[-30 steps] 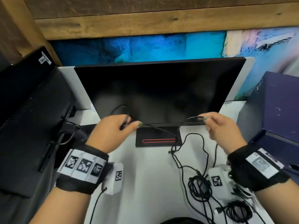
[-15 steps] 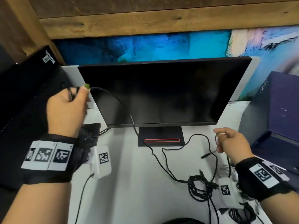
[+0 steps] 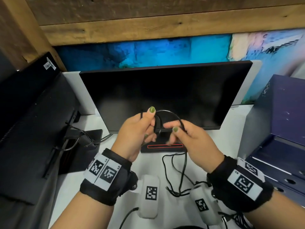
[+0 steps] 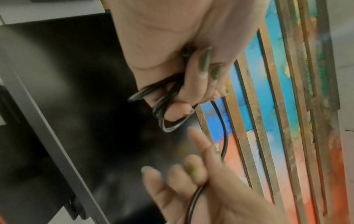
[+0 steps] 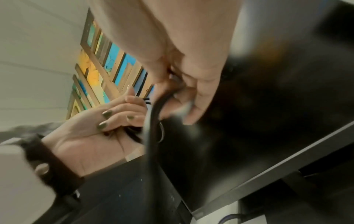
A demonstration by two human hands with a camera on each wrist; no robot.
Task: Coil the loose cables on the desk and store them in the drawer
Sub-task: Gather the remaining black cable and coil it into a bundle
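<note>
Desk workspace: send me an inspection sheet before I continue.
Surface: white desk, partly covered.
Job's things: black cable, loops gathered in front of the monitor; drawer not seen.
Clutter: dark blue box at right.
Grippers: left hand grips the coil; right hand pinches the next length.
Cables: slack strand trailing on the desk.
Surroundings: wood plank wall, painted panel.
</note>
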